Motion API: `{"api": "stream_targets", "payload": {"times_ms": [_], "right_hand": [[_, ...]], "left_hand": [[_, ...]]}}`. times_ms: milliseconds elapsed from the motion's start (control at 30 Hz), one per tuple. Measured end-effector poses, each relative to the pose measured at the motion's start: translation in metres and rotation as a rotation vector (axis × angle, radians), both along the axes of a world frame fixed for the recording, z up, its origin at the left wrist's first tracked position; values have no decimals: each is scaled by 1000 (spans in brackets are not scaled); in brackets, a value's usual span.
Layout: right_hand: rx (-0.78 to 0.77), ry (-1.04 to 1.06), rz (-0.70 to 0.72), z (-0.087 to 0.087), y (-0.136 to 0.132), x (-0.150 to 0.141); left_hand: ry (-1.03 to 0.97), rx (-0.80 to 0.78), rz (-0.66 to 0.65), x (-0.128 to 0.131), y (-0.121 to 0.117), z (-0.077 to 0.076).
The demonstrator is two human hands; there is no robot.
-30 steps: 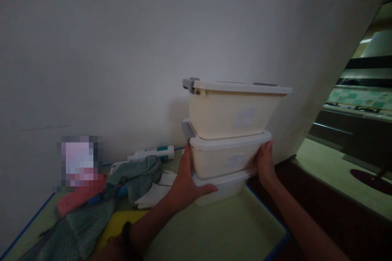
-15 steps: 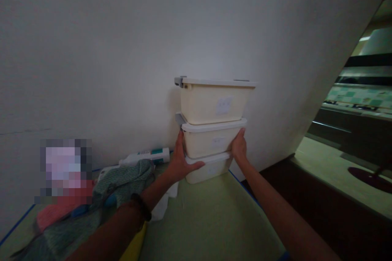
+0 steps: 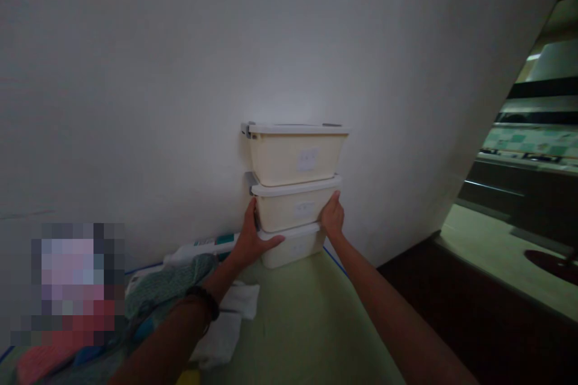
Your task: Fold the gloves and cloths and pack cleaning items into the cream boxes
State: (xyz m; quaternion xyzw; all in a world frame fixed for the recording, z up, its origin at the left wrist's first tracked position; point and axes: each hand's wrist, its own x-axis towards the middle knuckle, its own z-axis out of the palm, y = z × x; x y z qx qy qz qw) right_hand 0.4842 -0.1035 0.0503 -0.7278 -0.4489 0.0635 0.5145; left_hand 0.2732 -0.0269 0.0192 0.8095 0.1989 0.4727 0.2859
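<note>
Three cream storage boxes with pale lids stand stacked against the wall: a top box (image 3: 280,159), a middle box (image 3: 282,213) and a bottom box (image 3: 291,249). Grey latches show at the left ends of the upper two lids. My left hand (image 3: 250,240) presses the stack's left side, its fingers up along the middle box and its thumb across the front by the bottom lid. On the opposite side, my right hand (image 3: 333,216) clasps the middle box's right end, low by the bottom lid. Some fingertips are hidden behind the boxes.
Left of the stack lie a white bottle (image 3: 198,249), a grey-green knitted cloth (image 3: 158,286) and white cloths (image 3: 219,337). The light green tabletop (image 3: 293,325) has a blue edge. A pale wall (image 3: 180,102) rises behind; a dark brown floor area (image 3: 415,289) lies right.
The stack, my hands and the tabletop items sit further left in view. More of the white cloths shows beside my left forearm. Both hands keep their hold on the stack.
</note>
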Motion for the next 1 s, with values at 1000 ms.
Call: {"api": "stream_targets", "payload": {"times_ms": [1000], "right_hand": [[583,475,277,135,-9,6]], "left_hand": [[-403,-514,-132,9,-4,173]]}}
